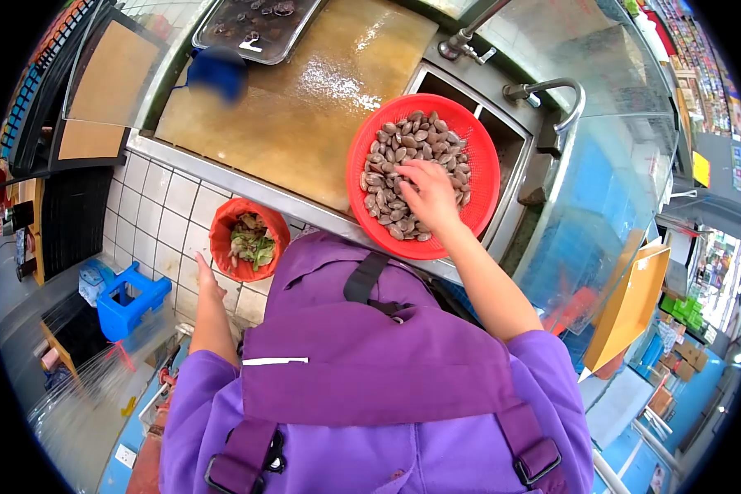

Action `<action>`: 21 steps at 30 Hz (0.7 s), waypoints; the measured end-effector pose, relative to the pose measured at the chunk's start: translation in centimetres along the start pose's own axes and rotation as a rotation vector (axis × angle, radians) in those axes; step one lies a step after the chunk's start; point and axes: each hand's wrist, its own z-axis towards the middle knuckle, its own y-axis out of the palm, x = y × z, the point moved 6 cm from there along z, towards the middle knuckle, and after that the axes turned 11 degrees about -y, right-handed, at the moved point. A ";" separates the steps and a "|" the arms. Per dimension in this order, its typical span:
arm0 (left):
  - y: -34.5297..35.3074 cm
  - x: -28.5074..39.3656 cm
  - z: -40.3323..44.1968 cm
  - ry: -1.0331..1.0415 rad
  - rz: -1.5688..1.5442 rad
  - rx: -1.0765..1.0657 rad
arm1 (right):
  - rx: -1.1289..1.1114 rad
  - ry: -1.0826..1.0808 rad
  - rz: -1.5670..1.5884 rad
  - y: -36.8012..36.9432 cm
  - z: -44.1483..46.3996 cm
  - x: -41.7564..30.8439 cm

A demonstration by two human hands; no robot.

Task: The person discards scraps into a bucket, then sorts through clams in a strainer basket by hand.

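Note:
A round red plastic colander [490, 156] rests over the sink, with a heap of brownish clams [420, 136] inside it. My right hand [428, 193] reaches into the colander from the front. Its fingertips lie on the clams, spread a little apart, and no clam shows gripped between them. My left hand [209, 278] hangs low at my side, seen edge-on with the fingers stretched out and nothing in it. Closest to that hand is a red-lined bin [222, 235] holding leafy green scraps [253, 247].
A wet tan counter [296, 123] bears a blue cloth-like object [216, 76] and a metal tray [259, 53] of dark shellfish. Two taps [465, 48] rise behind the sink [510, 148]. A blue plastic stool [132, 300] stands on the left, glass tanks on the right.

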 end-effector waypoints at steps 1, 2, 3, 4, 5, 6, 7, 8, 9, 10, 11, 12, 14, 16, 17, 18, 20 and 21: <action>0.3 0.5 -0.7 0.051 -0.031 0.070 | -0.093 0.034 0.014 1.1 0.5 -0.2; 0.5 1.1 -1.4 0.103 -0.059 0.140 | -0.186 0.069 0.030 2.2 0.9 -0.4; 1.9 2.3 -1.6 0.245 -0.049 -0.015 | -0.236 0.072 0.003 3.3 0.7 -0.7; 3.7 3.7 -3.2 0.386 -0.033 -0.169 | -0.231 0.075 0.009 3.8 0.2 -0.3; 5.2 4.8 -4.6 0.427 -0.075 -0.244 | -0.194 0.069 -0.021 4.1 -0.2 0.3; 7.0 5.9 -7.5 0.501 -0.014 -0.291 | -0.157 0.060 -0.055 4.1 -0.5 0.9; 8.7 6.8 -10.1 0.574 0.021 -0.333 | -0.129 0.097 -0.042 3.6 -0.9 1.7; 10.3 7.5 -12.8 0.648 0.059 -0.374 | -0.100 0.159 -0.034 3.2 -1.2 2.7; 11.6 7.8 -15.2 0.653 0.071 -0.376 | -0.068 0.197 -0.007 2.7 -1.6 3.6; 13.6 8.0 -18.1 0.672 0.081 -0.529 | -0.035 0.236 0.017 2.3 -2.1 4.5; 15.5 7.9 -21.4 0.686 0.090 -0.683 | -0.022 0.252 -0.041 1.8 -2.4 5.4; 17.1 7.6 -24.7 0.673 0.139 -0.747 | -0.013 0.259 -0.047 1.2 -2.6 5.7; 19.8 5.9 -29.4 0.644 0.305 -0.920 | 0.196 0.602 0.390 0.1 -4.2 7.5; 23.3 3.7 -31.2 0.461 0.340 -1.056 | 0.269 0.707 0.598 -2.9 -3.1 4.2; 25.0 2.2 -31.2 0.272 0.297 -1.086 | 0.229 0.689 0.833 -3.2 -2.6 2.1; 26.3 0.9 -30.9 0.082 0.256 -1.107 | 0.190 0.663 1.067 -2.7 -2.4 0.3; 27.6 -0.3 -30.1 -0.048 0.264 -1.107 | 0.252 0.599 1.056 -0.9 -3.1 -0.4; 28.1 -1.2 -29.4 -0.174 0.253 -1.096 | 0.118 0.347 0.589 -1.2 -3.1 -0.2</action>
